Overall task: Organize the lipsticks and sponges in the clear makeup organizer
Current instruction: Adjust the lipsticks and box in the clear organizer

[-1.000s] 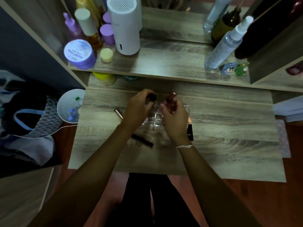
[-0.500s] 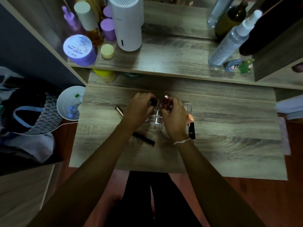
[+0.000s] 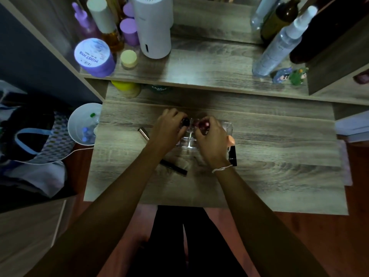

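Note:
The clear makeup organizer (image 3: 227, 127) sits mid-table, mostly hidden under both hands. My left hand (image 3: 167, 130) grips a black-capped lipstick (image 3: 186, 122) upright over the organizer's left cells. My right hand (image 3: 212, 138) holds a dark red lipstick (image 3: 204, 124) down in the cells beside it. A peach sponge (image 3: 231, 139) lies against the organizer's right side, with a black lipstick (image 3: 233, 155) on the table just below it. A metallic tube (image 3: 143, 133) and a long black pencil-like stick (image 3: 175, 167) lie on the table to the left.
A raised shelf behind holds a purple jar (image 3: 93, 56), a white cylinder (image 3: 153, 27), bottles and a spray bottle (image 3: 275, 48). Two small figurines (image 3: 289, 75) stand at its right. A white bin (image 3: 83, 124) sits off the table's left edge beside bags.
Both hands have lowered their lipsticks from above the organizer down into its cells. The view has shifted slightly.

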